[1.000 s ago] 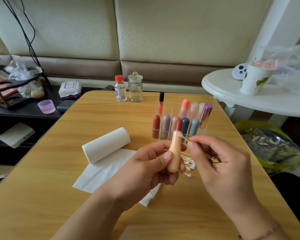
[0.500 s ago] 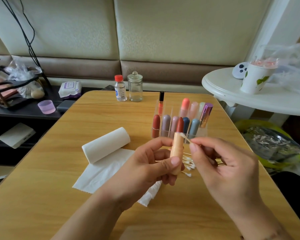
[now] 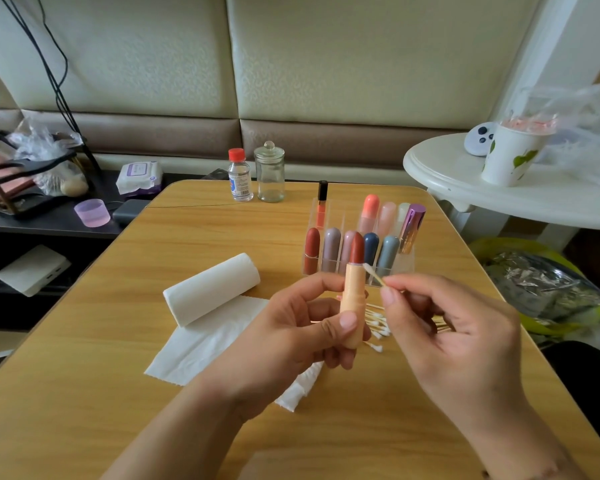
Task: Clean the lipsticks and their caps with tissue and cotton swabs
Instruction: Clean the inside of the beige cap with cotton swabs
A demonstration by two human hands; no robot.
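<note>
An uncapped lipstick (image 3: 354, 299) with a peach-coloured tube and a brick-red stick is held upright over a wooden table (image 3: 84, 393) by the left hand (image 3: 291, 341), whose fingers are curled round the lower tube with the thumb pressed against its front. A cotton swab (image 3: 374, 274) is pinched between the thumb and forefinger of the right hand (image 3: 454, 341), the other fingers loosely curled behind. Compared with a second ago, the lipstick has been lifted a little and the left thumb has slid down the tube, while the white swab tip stays at the rim where the red stick meets the tube, on its right side; whether it actually touches cannot be told. This suggests the rim is being wiped bit by bit, so the cleaning of this one lipstick appears to be under way, not finished. Beneath the hands, a pile of spare swabs (image 3: 376, 323) lies on the table, beside an unrolled sheet of tissue (image 3: 201, 344) and its roll (image 3: 212, 289). Just behind, a clear organiser (image 3: 404, 261) holds the other capped lipsticks (image 3: 331, 249) upright, seemingly awaiting their turn.
</note>
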